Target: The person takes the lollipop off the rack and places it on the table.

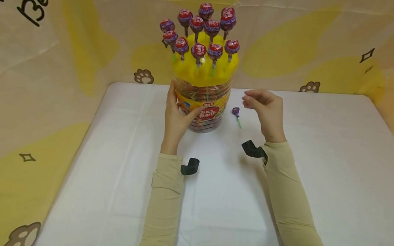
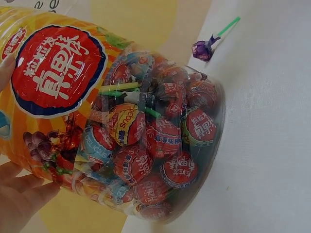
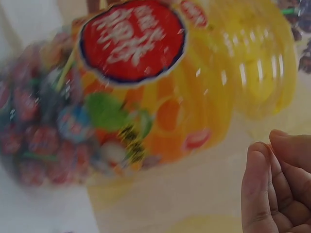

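White table (image 1: 331, 182) against a beige and yellow paw-print backdrop (image 1: 288, 42)

Readable text: candy jar (image 1: 203, 97), lollipop wrappers (image 2: 180, 167), backdrop (image 1: 288, 38).
Jar label (image 2: 58, 70): 粒粒发 over stylized characters, apparently 真果棒, white on red; wrappers repeat it. Small oval (image 2: 13, 42) illegible. Blue wrapper (image 2: 97, 143): partial "DELICI". Backdrop: black "Be", cut off.

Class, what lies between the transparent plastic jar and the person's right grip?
Head view: a round purple lollipop with a green stick lies on the white tabletop between the jar and right grip.
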A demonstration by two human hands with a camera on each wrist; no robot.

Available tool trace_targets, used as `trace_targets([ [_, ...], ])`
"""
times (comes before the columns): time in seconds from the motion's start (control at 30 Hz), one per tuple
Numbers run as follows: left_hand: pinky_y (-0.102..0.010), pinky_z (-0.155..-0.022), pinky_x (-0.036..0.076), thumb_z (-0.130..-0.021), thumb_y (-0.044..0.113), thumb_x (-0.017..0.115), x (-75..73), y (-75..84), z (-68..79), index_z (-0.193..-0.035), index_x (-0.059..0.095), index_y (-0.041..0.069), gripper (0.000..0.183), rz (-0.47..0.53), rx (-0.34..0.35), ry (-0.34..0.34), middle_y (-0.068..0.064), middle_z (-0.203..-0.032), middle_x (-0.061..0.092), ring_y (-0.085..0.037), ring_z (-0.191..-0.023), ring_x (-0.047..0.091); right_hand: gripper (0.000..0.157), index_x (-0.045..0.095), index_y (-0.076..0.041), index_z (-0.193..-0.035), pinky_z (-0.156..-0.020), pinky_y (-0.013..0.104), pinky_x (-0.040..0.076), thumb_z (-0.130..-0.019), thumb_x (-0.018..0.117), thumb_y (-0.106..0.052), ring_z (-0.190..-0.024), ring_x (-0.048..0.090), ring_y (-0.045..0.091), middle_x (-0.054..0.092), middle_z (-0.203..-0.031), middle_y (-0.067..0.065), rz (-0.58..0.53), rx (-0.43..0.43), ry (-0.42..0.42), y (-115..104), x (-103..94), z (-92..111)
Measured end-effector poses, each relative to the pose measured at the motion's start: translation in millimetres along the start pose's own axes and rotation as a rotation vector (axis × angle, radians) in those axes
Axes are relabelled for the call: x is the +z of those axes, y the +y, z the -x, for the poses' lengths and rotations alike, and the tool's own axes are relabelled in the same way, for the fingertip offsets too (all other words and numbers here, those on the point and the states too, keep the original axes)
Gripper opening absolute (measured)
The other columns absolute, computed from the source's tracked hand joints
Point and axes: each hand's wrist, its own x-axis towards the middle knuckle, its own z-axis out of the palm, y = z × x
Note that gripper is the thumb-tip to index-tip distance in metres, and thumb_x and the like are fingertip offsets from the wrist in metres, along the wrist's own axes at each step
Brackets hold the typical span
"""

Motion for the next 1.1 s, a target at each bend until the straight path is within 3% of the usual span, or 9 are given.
trace_targets([
  [0.17,-0.044,-0.111,0.028,-0.081,0.027,0.076,1.3,0.9,-0.7,-0.152,0.008,0.010,0.099,0.005,-0.003,0.002,-0.009,-0.154,0.019,-0.020,-0.140,0.022,0.011,0.072,0.004,-0.094,-0.073,0.026,0.055,-0.083,0.069,0.000,-0.070,0.065,0.019,0.070,-0.082,0.006,-0.031,-0.081,0.007,-20,13.0,2],
  [0.53,-0.043,-0.111,0.027,-0.081,0.027,0.076,0.4,-0.5,-0.5,-0.152,0.009,0.011,0.100,0.006,-0.012,0.004,-0.008,-0.154,0.019,-0.019,-0.140,0.022,0.013,0.071,0.004,-0.095,-0.076,0.027,0.055,-0.082,0.070,0.001,-0.078,0.064,0.023,0.069,-0.090,0.010,-0.079,-0.174,-0.005,-54,42.5,-6],
  [1.1,-0.042,-0.111,0.027,-0.082,0.027,0.075,0.6,-1.0,-0.4,-0.152,0.009,0.012,0.097,0.004,-0.010,0.003,-0.007,-0.154,0.020,-0.019,-0.139,0.023,0.013,0.071,0.004,-0.091,-0.080,0.028,0.054,-0.078,0.073,0.005,-0.083,0.065,0.021,0.069,-0.088,0.008,-0.035,-0.270,0.093,-64,69.8,-14],
])
